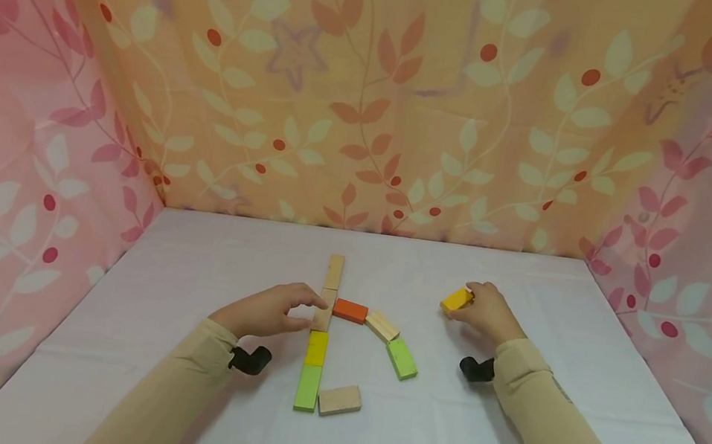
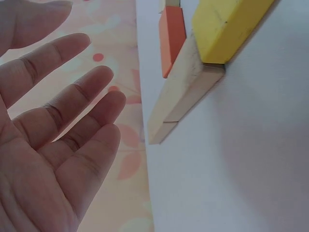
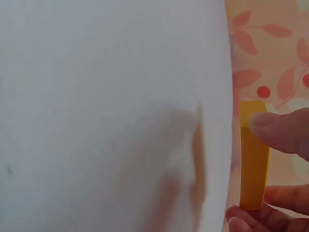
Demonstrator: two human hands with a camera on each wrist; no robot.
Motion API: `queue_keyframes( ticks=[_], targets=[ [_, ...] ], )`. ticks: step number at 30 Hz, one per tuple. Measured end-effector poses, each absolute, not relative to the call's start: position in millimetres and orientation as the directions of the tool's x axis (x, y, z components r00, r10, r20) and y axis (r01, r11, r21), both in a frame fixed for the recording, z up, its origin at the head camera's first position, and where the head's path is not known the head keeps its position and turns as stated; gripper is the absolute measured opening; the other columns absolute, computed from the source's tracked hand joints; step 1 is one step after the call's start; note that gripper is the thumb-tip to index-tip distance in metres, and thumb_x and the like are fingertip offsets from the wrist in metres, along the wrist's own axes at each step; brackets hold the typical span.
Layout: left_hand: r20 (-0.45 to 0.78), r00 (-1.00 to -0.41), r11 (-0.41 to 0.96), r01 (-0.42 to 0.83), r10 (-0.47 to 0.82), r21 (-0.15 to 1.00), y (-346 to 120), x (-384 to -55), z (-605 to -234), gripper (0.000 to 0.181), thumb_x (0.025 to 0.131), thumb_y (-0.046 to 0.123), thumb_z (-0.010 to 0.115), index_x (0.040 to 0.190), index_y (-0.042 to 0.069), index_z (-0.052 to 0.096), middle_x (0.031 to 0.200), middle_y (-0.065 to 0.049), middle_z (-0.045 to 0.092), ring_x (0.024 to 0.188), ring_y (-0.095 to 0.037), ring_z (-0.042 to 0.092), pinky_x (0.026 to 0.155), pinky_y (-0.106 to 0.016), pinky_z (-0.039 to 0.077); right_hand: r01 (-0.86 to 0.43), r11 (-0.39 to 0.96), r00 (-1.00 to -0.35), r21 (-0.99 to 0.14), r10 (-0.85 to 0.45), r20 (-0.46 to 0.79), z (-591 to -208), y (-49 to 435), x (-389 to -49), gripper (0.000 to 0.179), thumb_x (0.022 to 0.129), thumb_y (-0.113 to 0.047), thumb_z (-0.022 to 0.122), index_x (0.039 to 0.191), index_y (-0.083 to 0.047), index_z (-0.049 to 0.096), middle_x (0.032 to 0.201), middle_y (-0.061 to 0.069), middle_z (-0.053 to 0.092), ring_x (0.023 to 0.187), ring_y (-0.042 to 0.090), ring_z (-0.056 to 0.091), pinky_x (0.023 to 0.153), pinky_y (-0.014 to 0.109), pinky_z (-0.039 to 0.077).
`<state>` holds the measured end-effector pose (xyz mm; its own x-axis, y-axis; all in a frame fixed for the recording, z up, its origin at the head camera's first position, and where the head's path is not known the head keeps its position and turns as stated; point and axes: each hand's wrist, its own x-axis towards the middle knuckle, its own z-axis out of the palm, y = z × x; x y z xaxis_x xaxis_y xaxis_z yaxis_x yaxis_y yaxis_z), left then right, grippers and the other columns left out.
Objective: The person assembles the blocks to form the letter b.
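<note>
Between thumb and fingers, my right hand (image 1: pixel 486 310) pinches a yellow-orange block (image 1: pixel 456 300) at the right of the head view; the right wrist view shows this block (image 3: pixel 254 159) held above the table, its shadow below. My left hand (image 1: pixel 273 309) has loosely bent fingers and holds nothing, its fingertips overlapping a plain wooden block (image 1: pixel 322 311) in the head view. That block belongs to a straight row with another wooden block (image 1: pixel 334 272), a yellow block (image 1: pixel 316 349) and a green block (image 1: pixel 308 388). In the left wrist view the left hand's fingers (image 2: pixel 82 96) are spread.
From the row's right side, a red-orange block (image 1: pixel 351 311), a pale wooden block (image 1: pixel 383 326) and a light green block (image 1: pixel 402 359) curve toward the front. A loose wooden block (image 1: pixel 340 400) lies beside the row's near end. Patterned curtains (image 1: pixel 371 104) surround the white table (image 1: pixel 168 415).
</note>
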<state>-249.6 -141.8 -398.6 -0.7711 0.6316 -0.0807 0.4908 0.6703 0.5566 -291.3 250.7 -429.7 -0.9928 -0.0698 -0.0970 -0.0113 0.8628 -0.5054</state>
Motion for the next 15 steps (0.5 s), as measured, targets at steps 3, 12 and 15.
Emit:
queue_keyframes(
  ticks=[3, 12, 15],
  targets=[
    [-0.097, -0.774, 0.680, 0.480, 0.626, 0.554, -142, -248, -399, 0.037, 0.088, 0.022, 0.061, 0.124, 0.018, 0.056, 0.123, 0.004, 0.051, 0.115, -0.020, 0.046, 0.095, -0.041, 0.040, -0.074, 0.867, -0.992, -0.493, -0.117, -0.057, -424, 244, -286, 0.077, 0.073, -0.026, 0.075, 0.130, 0.011, 0.040, 0.118, 0.028, 0.044, 0.101, 0.035, 0.047, 0.093, 0.048, 0.039],
    [-0.100, -0.778, 0.692, 0.482, 0.620, 0.537, -143, -246, -401, 0.037, 0.088, 0.024, 0.061, 0.124, 0.019, 0.057, 0.123, 0.005, 0.051, 0.113, -0.021, 0.047, 0.093, -0.040, 0.041, -0.183, 0.858, -0.977, -0.480, -0.213, -0.008, -410, 221, -270, 0.065, 0.073, -0.021, 0.074, 0.125, 0.008, 0.049, 0.102, 0.019, 0.049, 0.094, 0.031, 0.051, 0.084, 0.042, 0.045],
    [-0.089, -0.774, 0.683, 0.492, 0.627, 0.539, -143, -245, -400, 0.037, 0.088, 0.023, 0.062, 0.124, 0.017, 0.057, 0.123, 0.003, 0.051, 0.113, -0.024, 0.048, 0.092, -0.041, 0.041, -0.209, 0.843, -0.970, -0.496, -0.242, -0.003, -405, 213, -263, 0.066, 0.073, -0.021, 0.075, 0.126, 0.007, 0.048, 0.102, 0.018, 0.049, 0.096, 0.032, 0.053, 0.084, 0.042, 0.046]
  ],
)
